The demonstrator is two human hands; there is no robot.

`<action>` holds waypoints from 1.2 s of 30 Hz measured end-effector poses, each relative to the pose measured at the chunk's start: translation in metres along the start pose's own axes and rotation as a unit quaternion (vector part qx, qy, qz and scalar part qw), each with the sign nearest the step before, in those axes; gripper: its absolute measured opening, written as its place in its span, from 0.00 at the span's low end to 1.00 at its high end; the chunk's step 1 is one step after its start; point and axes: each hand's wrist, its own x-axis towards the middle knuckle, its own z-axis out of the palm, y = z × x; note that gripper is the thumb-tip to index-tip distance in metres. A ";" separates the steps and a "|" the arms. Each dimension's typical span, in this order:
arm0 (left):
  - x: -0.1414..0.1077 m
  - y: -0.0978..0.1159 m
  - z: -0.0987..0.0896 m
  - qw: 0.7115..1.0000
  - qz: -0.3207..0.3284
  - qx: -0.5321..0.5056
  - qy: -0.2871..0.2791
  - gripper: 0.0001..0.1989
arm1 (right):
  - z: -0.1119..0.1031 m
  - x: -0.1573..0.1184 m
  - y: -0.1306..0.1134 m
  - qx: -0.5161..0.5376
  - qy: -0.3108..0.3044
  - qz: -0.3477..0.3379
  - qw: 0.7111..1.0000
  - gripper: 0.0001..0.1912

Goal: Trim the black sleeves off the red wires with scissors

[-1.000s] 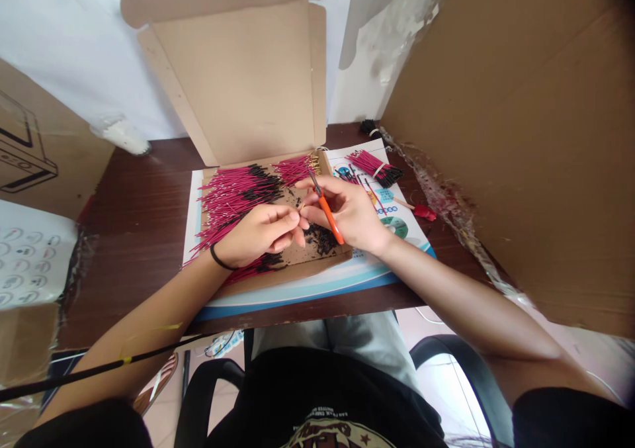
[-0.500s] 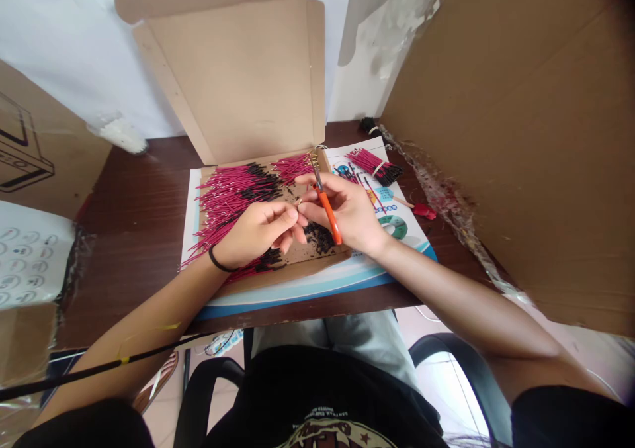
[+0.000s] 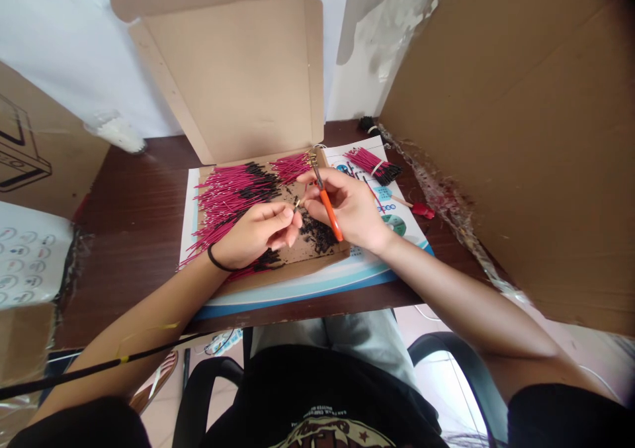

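Observation:
My left hand [image 3: 265, 229] pinches a small black piece with a gold-coloured tip [image 3: 297, 204] between thumb and forefinger. Close by on its right, my right hand [image 3: 350, 206] is curled round orange-handled scissors [image 3: 329, 211], whose metal blades point away from me. The right thumb and fingertips are at the gold tip; whether they touch it I cannot tell. Under the hands lies an open cardboard box [image 3: 297, 261]. Many red wires with black ends [image 3: 223, 193] fill its left side, with black scraps [image 3: 317, 233] on the right.
The box lid [image 3: 248, 77] stands upright behind. On the printed sheet [image 3: 417, 253] at right lie a banded bundle of red wires [image 3: 370, 161] and a red-ended stick [image 3: 421, 210]. A large cardboard panel [image 3: 520, 137] walls off the right. A white bottle-like object [image 3: 122, 134] lies back left.
My fingertips have parted slightly, so more of the small gold-tipped piece shows between them. The scissors stay in my right hand, almost where they were.

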 end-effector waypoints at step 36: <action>0.000 0.015 -0.022 0.982 -0.050 0.184 -0.008 0.12 | -0.035 0.005 -0.013 -0.614 -0.169 -0.246 0.730 0.16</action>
